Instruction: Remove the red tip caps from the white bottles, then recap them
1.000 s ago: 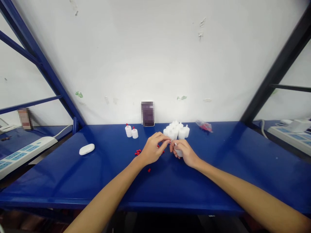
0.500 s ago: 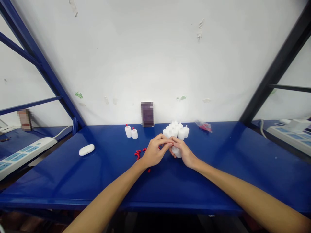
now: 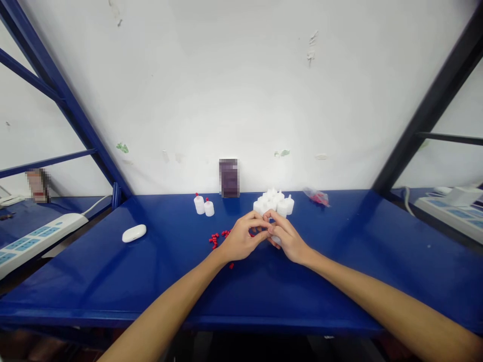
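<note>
My right hand [image 3: 289, 240] is closed around a small white squeeze bottle [image 3: 276, 240]; only a bit of its body shows between the fingers. Against the bottle's top, my left hand [image 3: 244, 235] pinches with thumb and forefinger, where a red cap showed a moment ago; the fingers now hide it. Loose red caps [image 3: 214, 240] lie on the table left of my left hand, some partly behind it. Just beyond my hands stands a cluster of white bottles [image 3: 286, 205] without caps. Two bottles with red caps [image 3: 199, 204] stand farther left.
The blue table [image 3: 151, 281] runs up to a white wall. A blurred dark phone-like object [image 3: 229, 178] leans there. A white oval case [image 3: 134, 233] lies at left, a plastic bag with red pieces [image 3: 318, 196] at back right. Power strips [image 3: 41, 241] lie beyond the side frames.
My fingers have shifted slightly at the bottle's top, and my right hand now covers more of the bottle. The red spot at the fingertips is no longer visible.
</note>
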`<state>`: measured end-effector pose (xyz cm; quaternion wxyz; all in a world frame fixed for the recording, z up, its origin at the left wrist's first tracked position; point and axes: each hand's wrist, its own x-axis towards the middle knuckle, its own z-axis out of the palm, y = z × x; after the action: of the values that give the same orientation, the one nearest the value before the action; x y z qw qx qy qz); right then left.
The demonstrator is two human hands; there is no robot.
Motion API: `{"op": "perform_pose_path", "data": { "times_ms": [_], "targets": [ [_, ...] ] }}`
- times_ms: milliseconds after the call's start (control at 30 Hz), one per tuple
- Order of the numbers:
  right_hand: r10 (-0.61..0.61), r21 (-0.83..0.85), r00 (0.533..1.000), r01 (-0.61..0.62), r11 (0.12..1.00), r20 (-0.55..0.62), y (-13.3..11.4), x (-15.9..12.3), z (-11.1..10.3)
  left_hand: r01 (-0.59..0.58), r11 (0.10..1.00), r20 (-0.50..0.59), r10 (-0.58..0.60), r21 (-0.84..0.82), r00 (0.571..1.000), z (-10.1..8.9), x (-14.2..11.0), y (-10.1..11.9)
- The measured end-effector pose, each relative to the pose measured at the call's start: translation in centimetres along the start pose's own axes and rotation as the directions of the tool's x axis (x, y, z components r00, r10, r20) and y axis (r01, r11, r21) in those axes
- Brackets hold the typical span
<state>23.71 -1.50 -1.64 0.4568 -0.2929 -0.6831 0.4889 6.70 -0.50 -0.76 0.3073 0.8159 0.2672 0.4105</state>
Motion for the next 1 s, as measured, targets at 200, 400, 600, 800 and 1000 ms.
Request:
{"op": "perform_pose_path", "data": {
  "times_ms": [200, 400, 600, 800, 1000],
  "targets": [
    [0.003, -0.029, 1.000, -0.004, 1.000, -0.026, 0.5, 0.0, 0.1, -0.009, 1.000, 0.025, 0.009, 0.021, 1.000, 0.1, -0.1, 0.2],
    [0.031, -0.125, 0.997, -0.039, 0.991, -0.067, 1.0, 0.4, -0.2, 0.005, 0.985, -0.192, 0.029, 0.174, 0.981, -2.3, 0.4, -0.4],
    [-0.013, -0.227, 1.000, 0.010, 0.974, -0.012, 0.9, 0.4, -0.3, 0.254, 0.779, -0.568, 0.155, 0.574, 0.808, -10.9, -0.6, -4.1],
    [0.045, -0.378, 0.999, -0.032, 0.925, 0.027, 0.7, 0.5, -0.1, 0.382, 0.713, -0.625, 0.100, 0.588, 0.774, -13.7, -1.6, -6.7],
    [-0.032, -0.294, 0.991, -0.008, 0.956, -0.131, 0.3, 0.7, -0.6, 0.397, 0.676, -0.577, 0.053, 0.621, 0.815, -13.3, -1.7, -7.3]
  ]
}}
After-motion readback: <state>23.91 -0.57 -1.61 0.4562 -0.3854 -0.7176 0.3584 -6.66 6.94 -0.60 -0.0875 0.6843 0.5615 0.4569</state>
